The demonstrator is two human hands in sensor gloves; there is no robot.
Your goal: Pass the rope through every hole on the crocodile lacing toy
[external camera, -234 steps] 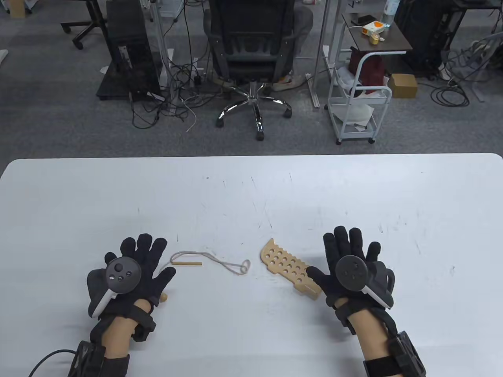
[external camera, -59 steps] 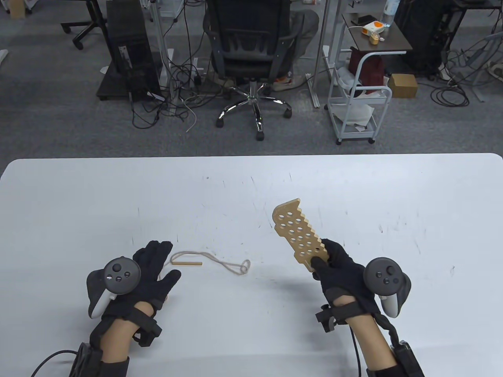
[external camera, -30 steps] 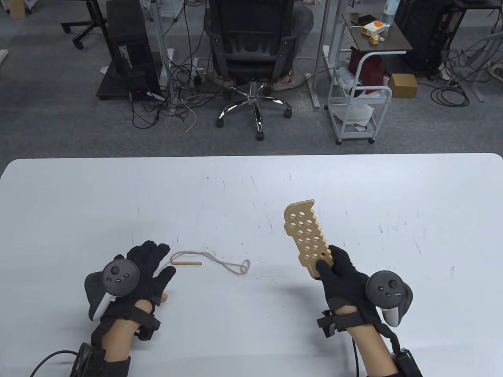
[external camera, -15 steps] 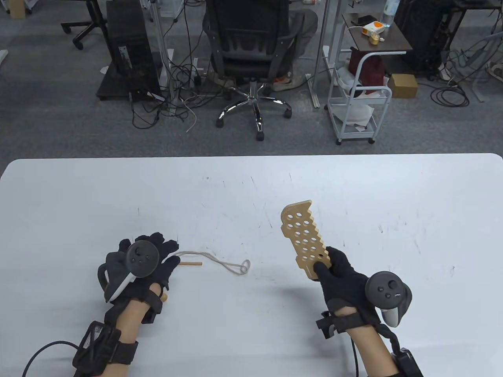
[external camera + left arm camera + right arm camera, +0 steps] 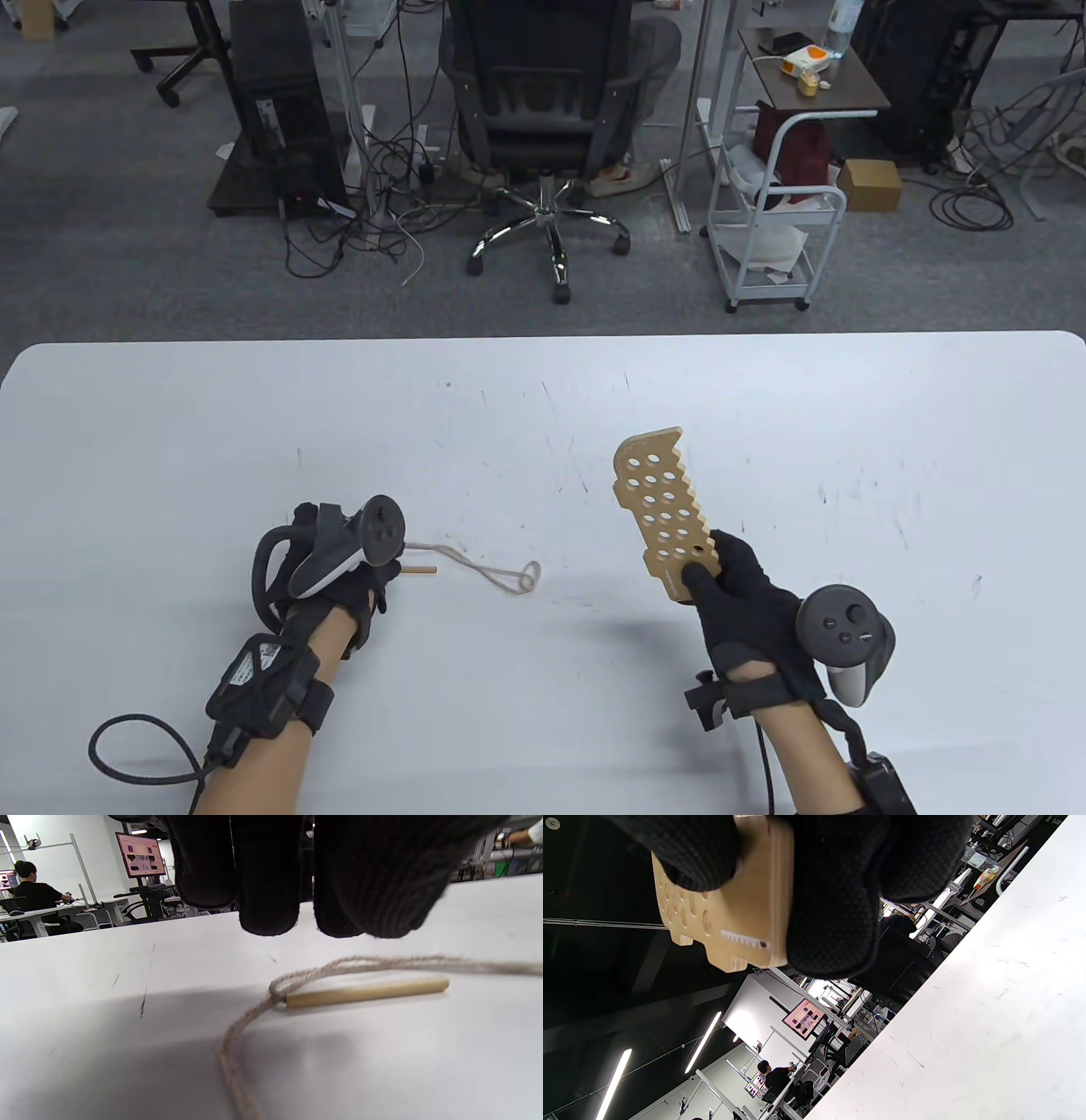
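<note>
**Left hand over needle, board aloft**

While the right hand [image 5: 736,586] gripped the crocodile board [image 5: 664,511] above the surface [image 5: 543,399], the left hand [image 5: 297,874] hovered loose-fingered, empty, above the wooden needle [image 5: 367,993]. Rope [image 5: 501,576] lay looped alongside. Risk: a clumsy gloved pinch might roll the needle away.

The wooden crocodile board [image 5: 664,511], flat and tan with rows of round holes and a toothed right edge, is held tilted above the table by its near end. The beige rope [image 5: 496,573] lies loosely looped on the table, its wooden needle [image 5: 367,993] lying flat.
</note>
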